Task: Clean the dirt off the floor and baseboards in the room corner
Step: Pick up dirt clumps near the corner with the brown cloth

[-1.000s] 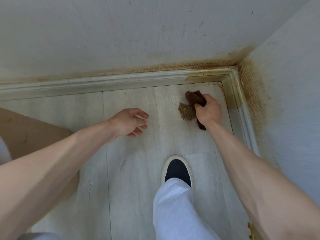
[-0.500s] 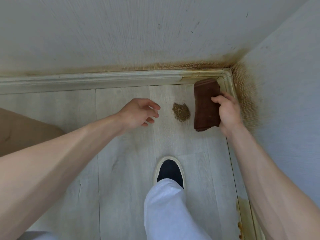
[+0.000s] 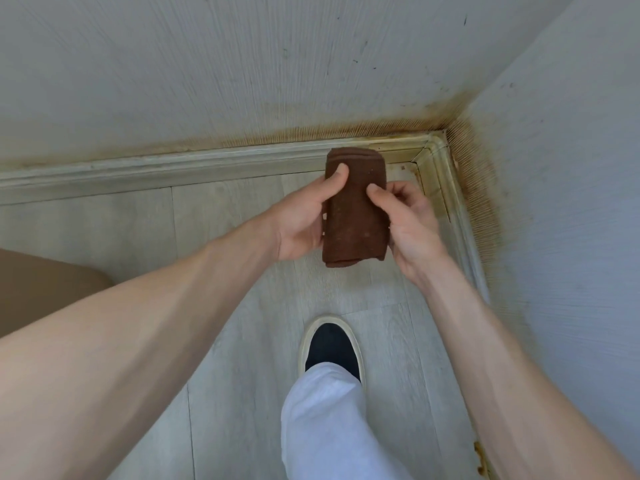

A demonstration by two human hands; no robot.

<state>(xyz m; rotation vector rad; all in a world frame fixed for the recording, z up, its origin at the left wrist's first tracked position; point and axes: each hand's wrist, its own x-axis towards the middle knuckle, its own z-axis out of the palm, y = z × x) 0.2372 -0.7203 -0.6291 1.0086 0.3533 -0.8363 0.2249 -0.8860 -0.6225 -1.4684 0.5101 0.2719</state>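
Both thumbs press on the top face of one folded brown cloth point(image 3: 355, 216): the left hand point(image 3: 300, 220) has its thumb laid near the cloth's far end with its fingers curled underneath, out of sight, and the right hand point(image 3: 408, 223) pinches the opposite long edge between thumb and bent fingers. Held flat between the two hands above the floor point(image 3: 242, 289), the cloth looks ready to be refolded or turned to a fresh face; that is a guess from the grip.

Just beyond the fingertips runs the back baseboard point(image 3: 207, 164), and just right of the right-hand fingers the side baseboard point(image 3: 450, 202); the two meet in the corner, both streaked yellow-brown. Rusty staining rims the two walls point(image 3: 311, 64) above them. Any dirt directly under the cloth is hidden. By the look of these stains, the baseboards are not yet clean.

Nearer the body stands one dark shoe point(image 3: 330, 344) with a pale sole, under one white trouser leg point(image 3: 329, 424). A tan surface point(image 3: 41, 285) lies far left.
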